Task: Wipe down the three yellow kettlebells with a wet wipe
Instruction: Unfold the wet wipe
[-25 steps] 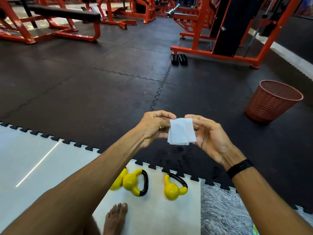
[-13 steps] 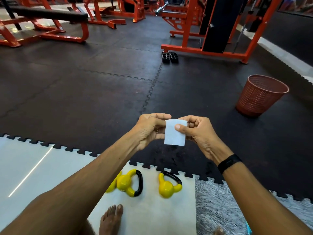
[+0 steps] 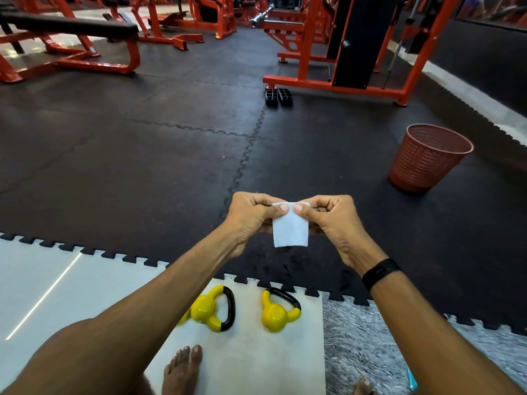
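Yellow kettlebells (image 3: 278, 313) lie on the white floor mat (image 3: 242, 363) by a bare foot (image 3: 182, 369), glossy w/ black handles; two fully visible, third mostly hidden behind left forearm. Above them, left hand (image 3: 251, 216) & right hand (image 3: 330, 216) each pinch the folded wet wipe's (image 3: 290, 230) top edge. Best to peel layers apart gently, w/o tearing. Red mesh basket (image 3: 427, 158) beyond.

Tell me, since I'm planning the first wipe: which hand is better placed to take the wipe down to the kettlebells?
Probably the left. Both hands, left hand and right hand, pinch the wipe, but the visible kettlebells lie beneath the left forearm's side.
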A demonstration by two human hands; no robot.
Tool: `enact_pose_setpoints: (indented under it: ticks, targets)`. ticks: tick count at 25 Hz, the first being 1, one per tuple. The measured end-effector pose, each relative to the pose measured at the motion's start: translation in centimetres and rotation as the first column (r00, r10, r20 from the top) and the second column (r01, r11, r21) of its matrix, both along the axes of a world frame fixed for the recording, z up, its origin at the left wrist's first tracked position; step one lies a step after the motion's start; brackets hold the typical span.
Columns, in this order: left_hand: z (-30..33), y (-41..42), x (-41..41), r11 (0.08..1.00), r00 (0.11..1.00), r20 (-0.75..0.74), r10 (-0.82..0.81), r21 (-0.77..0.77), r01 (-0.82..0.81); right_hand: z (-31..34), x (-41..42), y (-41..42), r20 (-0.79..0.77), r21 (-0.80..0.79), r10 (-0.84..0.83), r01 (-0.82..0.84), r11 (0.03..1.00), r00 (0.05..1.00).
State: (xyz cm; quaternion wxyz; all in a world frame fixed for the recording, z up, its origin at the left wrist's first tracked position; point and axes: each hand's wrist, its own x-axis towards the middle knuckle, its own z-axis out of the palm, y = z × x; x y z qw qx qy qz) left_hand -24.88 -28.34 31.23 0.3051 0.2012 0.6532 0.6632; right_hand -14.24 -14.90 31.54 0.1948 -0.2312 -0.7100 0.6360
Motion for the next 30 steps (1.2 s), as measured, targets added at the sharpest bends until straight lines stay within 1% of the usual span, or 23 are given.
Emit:
enact_pose_setpoints:
  ticks: [5, 10, 14, 16, 18, 19, 21, 22, 24, 26, 28, 30]
  targets:
    - [-0.2, -0.3, -0.2, 0.998, 0.997, 0.05, -0.057, 0.01, 0.056, -0.1, 0.1, 0.0, 0.011, -0.018, 0.009, -0.009, 1.0, 1.0]
    - [-0.2, -0.3, -0.2, 0.998, 0.999, 0.026, -0.045, 0.036, 0.044, 0.0, 0.0, 0.0, 0.015, -0.048, 0.04, -0.04, 0.998, 0.999]
    - [-0.9, -0.1, 0.0, 0.998, 0.998, 0.022, -0.062, 0.001, 0.062, -0.4, -0.2, 0.2, 0.08, -0.002, 0.023, -0.023, 1.0, 0.997]
    - [-1.6, 0.2, 0.3, 0.998, 0.998, 0.029, -0.057, -0.037, 0.059, -1.0, -0.3, 0.8, 0.159, 0.08, 0.006, -0.019, 0.997, 0.987]
    - [-2.9, 0.7, 0.5, 0.994, 0.998, 0.041, -0.037, -0.1, 0.041, -2.1, -0.6, 1.6, 0.271, 0.207, 0.015, -0.074, 0.976, 0.962]
    - [-4.0, 1.0, 0.6, 0.987, 0.999, 0.037, -0.034, -0.154, 0.039, -2.8, -0.7, 1.9, 0.321, 0.247, 0.019, -0.103, 0.964, 0.947]
    - [-7.1, 1.5, 0.6, 0.952, 0.999, 0.011, -0.045, -0.302, 0.047, -4.3, -1.0, 2.3, 0.395, 0.289, 0.014, -0.139, 0.947, 0.918]
    - [-8.9, 1.8, 0.6, 0.92, 0.998, -0.007, -0.059, -0.388, 0.051, -5.2, -1.2, 2.4, 0.42, 0.294, 0.009, -0.146, 0.945, 0.907]
    - [-12.6, 2.3, 0.6, 0.846, 0.995, -0.046, -0.086, -0.531, 0.049, -7.2, -1.3, 2.9, 0.462, 0.267, 0.008, -0.148, 0.952, 0.887]
    - [-16.3, 2.8, 0.8, 0.774, 0.988, -0.081, -0.134, -0.632, 0.053, -9.9, -1.6, 3.6, 0.49, 0.207, -0.005, -0.111, 0.972, 0.871]
    - [-20.3, 3.7, 1.0, 0.72, 0.983, -0.092, -0.161, -0.692, 0.053, -14.0, -1.8, 4.4, 0.493, 0.129, -0.054, -0.012, 0.992, 0.869]
    - [-24.3, 4.5, 1.3, 0.684, 0.989, -0.071, -0.133, -0.728, 0.04, -19.1, -1.6, 4.8, 0.486, 0.007, -0.112, 0.124, 0.992, 0.867]
